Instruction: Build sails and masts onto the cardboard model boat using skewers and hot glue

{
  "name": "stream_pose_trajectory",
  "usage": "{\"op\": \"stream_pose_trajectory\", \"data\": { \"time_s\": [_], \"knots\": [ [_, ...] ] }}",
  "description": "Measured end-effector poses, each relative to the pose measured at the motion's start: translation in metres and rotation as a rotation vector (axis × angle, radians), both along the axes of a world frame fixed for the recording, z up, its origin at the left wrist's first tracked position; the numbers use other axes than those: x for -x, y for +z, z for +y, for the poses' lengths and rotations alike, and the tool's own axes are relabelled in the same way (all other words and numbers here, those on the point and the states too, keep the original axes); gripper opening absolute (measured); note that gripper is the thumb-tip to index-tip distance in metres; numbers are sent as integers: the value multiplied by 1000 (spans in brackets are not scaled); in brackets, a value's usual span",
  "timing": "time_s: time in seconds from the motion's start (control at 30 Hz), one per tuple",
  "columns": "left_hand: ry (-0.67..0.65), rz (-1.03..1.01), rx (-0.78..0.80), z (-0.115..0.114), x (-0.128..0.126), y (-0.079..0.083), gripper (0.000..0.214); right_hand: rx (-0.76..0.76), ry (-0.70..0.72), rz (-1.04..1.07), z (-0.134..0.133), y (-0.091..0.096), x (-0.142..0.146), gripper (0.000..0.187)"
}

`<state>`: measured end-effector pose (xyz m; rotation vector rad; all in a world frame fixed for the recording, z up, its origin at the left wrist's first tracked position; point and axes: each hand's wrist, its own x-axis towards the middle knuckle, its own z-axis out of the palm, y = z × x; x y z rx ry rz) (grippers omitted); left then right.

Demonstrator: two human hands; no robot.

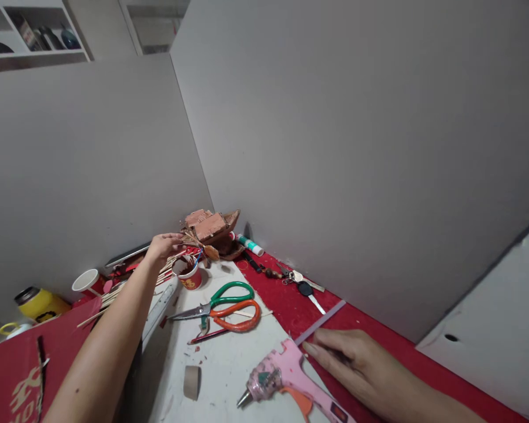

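Note:
My left hand reaches far across the table to the back corner, fingers bent over a bunch of thin wooden sticks beside a red paper cup. Whether it grips anything is hidden. Just past it sits a small brown model of wood and brick-coloured pieces. My right hand lies flat on the red table cover, fingers stretched out, fingertips on a thin grey strip. A pink glue gun lies just left of that hand.
Large scissors with green and orange handles lie on a white board. A tape roll, a glue stick, keys, a white paper cup and a yellow container are around. Grey walls enclose the corner.

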<state>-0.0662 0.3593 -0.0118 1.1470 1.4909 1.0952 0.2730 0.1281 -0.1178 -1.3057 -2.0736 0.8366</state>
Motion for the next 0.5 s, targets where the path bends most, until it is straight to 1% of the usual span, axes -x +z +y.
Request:
{"op": "stream_pose_trajectory", "data": {
  "time_s": [0.17,0.3,0.4,0.5],
  "knots": [
    [148,-58,-47,3,8,26,34,0,-4,7,-1,0,-1,45],
    [289,-80,-96,9,12,47,35,-18,2,24,-2,4,0,44],
    [378,-81,-127,14,8,57,34,-47,17,24,-4,7,0,43],
    [429,-77,-144,19,-2,60,35,-71,30,15,-6,10,0,42]
  ]
}}
